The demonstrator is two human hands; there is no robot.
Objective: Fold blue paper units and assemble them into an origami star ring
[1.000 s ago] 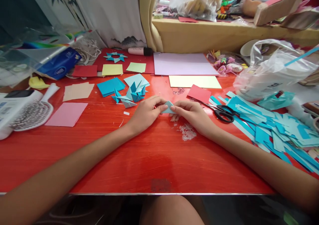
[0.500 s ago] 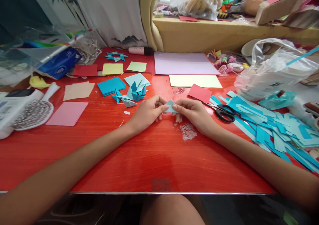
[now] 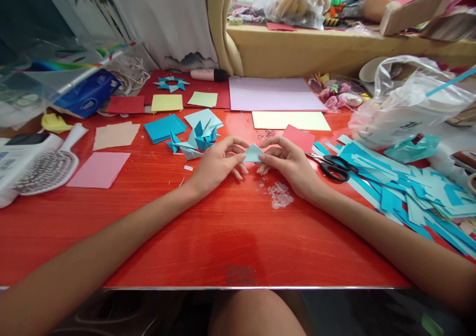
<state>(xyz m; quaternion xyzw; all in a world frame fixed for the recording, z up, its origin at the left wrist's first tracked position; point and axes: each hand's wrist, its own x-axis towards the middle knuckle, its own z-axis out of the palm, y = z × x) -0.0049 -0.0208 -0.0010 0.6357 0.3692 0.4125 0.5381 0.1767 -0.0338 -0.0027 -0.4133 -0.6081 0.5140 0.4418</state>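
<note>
A small light-blue folded paper (image 3: 253, 154), triangular at the top, is held between my two hands just above the red table (image 3: 208, 246). My left hand (image 3: 219, 165) pinches its left corner between thumb and finger. At the right corner, my right hand (image 3: 288, 162) grips it the same way, its other fingers curled behind. Left of my left hand lie several folded blue paper pieces (image 3: 195, 138), with a light-blue paper stack (image 3: 204, 118) behind them and a darker blue paper stack (image 3: 165, 128) alongside. Black-handled scissors (image 3: 334, 168) rest to the right of my right hand.
Blue paper scraps (image 3: 412, 187) cover the right side near a plastic bag (image 3: 409, 102). A white hairbrush (image 3: 52, 167) and pink paper (image 3: 99, 169) lie left. A folded paper ring (image 3: 171, 84) and a lilac sheet (image 3: 273, 94) are at the back.
My fingers have shifted on the paper, with the upper fingers lifting and spreading apart. More of the triangular shape shows now. The view has moved slightly.
</note>
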